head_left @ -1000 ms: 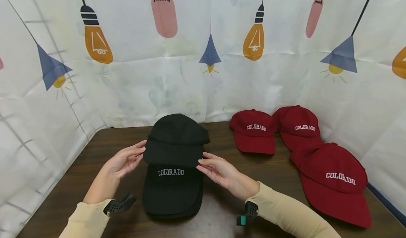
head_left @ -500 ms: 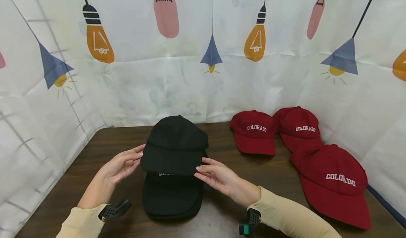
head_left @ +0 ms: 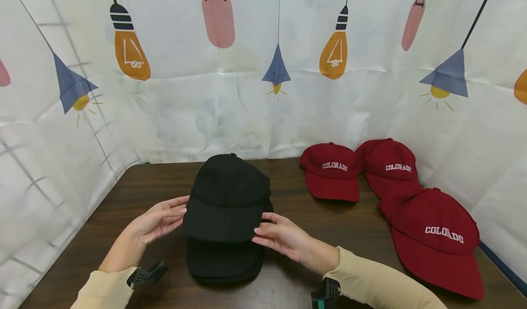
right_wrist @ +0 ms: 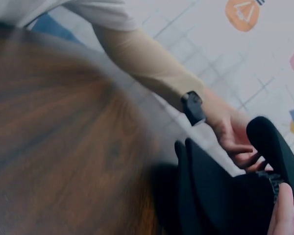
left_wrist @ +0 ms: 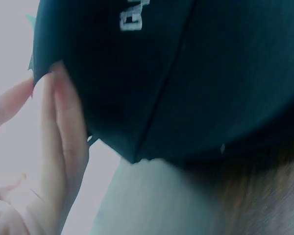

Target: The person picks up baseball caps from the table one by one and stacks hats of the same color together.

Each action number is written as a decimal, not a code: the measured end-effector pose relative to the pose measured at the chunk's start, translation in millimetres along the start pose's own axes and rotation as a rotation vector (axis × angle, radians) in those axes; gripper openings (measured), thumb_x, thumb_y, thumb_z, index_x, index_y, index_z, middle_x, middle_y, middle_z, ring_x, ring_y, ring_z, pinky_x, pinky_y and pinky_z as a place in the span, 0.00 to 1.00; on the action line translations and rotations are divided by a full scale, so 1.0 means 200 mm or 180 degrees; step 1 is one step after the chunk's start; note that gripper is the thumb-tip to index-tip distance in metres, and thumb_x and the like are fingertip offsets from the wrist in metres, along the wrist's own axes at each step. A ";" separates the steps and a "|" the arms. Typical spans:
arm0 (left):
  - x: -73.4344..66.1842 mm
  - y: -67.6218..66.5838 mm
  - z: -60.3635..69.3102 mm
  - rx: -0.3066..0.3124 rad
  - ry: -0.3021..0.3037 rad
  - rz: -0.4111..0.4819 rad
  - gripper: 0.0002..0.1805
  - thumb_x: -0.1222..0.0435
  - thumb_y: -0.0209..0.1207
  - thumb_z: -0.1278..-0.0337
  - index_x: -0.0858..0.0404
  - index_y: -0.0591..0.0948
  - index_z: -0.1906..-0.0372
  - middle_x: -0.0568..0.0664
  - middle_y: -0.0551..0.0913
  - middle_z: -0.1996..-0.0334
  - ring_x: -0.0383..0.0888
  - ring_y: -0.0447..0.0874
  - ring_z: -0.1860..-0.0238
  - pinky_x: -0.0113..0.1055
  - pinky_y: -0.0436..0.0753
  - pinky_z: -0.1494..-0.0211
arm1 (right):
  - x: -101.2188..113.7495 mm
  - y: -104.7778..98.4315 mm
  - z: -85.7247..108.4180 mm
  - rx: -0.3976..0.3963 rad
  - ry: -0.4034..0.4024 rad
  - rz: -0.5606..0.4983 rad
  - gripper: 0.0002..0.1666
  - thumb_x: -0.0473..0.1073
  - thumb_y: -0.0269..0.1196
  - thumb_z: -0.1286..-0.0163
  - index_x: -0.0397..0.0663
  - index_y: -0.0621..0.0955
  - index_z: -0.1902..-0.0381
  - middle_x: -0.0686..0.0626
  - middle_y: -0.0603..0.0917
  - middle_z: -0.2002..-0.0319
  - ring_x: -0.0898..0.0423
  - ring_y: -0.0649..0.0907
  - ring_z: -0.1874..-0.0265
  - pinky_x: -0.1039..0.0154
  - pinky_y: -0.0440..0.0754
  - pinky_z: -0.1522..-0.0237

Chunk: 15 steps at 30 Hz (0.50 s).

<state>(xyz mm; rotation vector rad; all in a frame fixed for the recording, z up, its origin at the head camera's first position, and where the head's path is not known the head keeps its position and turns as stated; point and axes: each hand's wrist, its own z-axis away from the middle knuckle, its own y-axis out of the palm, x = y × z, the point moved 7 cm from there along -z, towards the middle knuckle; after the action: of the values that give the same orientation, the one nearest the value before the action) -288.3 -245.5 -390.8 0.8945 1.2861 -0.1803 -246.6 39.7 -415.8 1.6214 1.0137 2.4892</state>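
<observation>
A plain-fronted black cap (head_left: 226, 222) hangs tilted over a stack of black caps (head_left: 220, 261). My left hand (head_left: 162, 219) holds its brim at the left edge, thumb in front and fingers behind. At the opposite edge my right hand (head_left: 284, 238) pinches the brim between thumb and fingers. From the right wrist view, the held cap's brim (right_wrist: 272, 147) stands apart from the lower brims (right_wrist: 196, 186). Black cap fabric with part of some white lettering (left_wrist: 131, 20) fills much of the left wrist view. The upper cap now covers the lower cap's lettering in the head view.
Three dark red caps with white COLORADO lettering lie on the right: one at the back (head_left: 331, 171), another beside it (head_left: 391, 167), a third (head_left: 438, 242) nearer the front. A printed white curtain (head_left: 243, 112) hangs behind the brown wooden table (head_left: 144, 181).
Both hands have brought the upper black cap down and toward me, its brim tipping forward. The COLORADO lettering beneath it has gone out of sight. The red caps stay where they were.
</observation>
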 end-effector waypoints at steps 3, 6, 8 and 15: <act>-0.02 -0.02 -0.02 -0.0164 -0.0046 -0.0254 0.20 0.72 0.43 0.19 0.53 0.84 0.45 0.47 0.87 0.49 0.40 0.87 0.50 0.32 0.83 0.46 | 0.01 -0.02 -0.02 -0.0043 0.0023 0.0143 0.38 0.28 0.57 0.26 0.31 0.54 0.25 0.36 0.70 0.41 0.51 0.83 0.53 0.53 0.80 0.41; -0.03 -0.04 -0.05 -0.0375 -0.0153 -0.0486 0.18 0.68 0.44 0.17 0.52 0.85 0.48 0.45 0.87 0.52 0.40 0.87 0.52 0.32 0.84 0.48 | 0.02 -0.05 -0.06 -0.0039 0.0033 0.0329 0.24 0.35 0.59 0.24 0.34 0.66 0.36 0.43 0.80 0.53 0.52 0.86 0.60 0.53 0.84 0.46; -0.03 -0.05 -0.07 -0.0474 -0.0237 -0.0620 0.18 0.67 0.44 0.17 0.52 0.86 0.51 0.44 0.87 0.55 0.39 0.87 0.54 0.32 0.85 0.51 | 0.03 -0.07 -0.08 -0.0029 0.0019 0.0441 0.14 0.39 0.58 0.23 0.38 0.72 0.45 0.46 0.84 0.58 0.53 0.86 0.63 0.54 0.85 0.48; -0.04 -0.07 -0.12 -0.0365 -0.0248 -0.0603 0.19 0.69 0.43 0.17 0.55 0.86 0.55 0.44 0.87 0.59 0.36 0.86 0.59 0.27 0.85 0.56 | 0.08 -0.15 -0.15 -0.0218 -0.0104 0.0567 0.05 0.39 0.56 0.20 0.44 0.78 0.57 0.48 0.86 0.66 0.56 0.87 0.67 0.60 0.87 0.53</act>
<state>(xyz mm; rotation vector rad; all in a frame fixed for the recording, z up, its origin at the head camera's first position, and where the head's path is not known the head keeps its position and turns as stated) -317.3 -241.8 -390.2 0.6617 1.2947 -0.2849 -289.2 53.6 -427.1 1.7992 0.8040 2.5644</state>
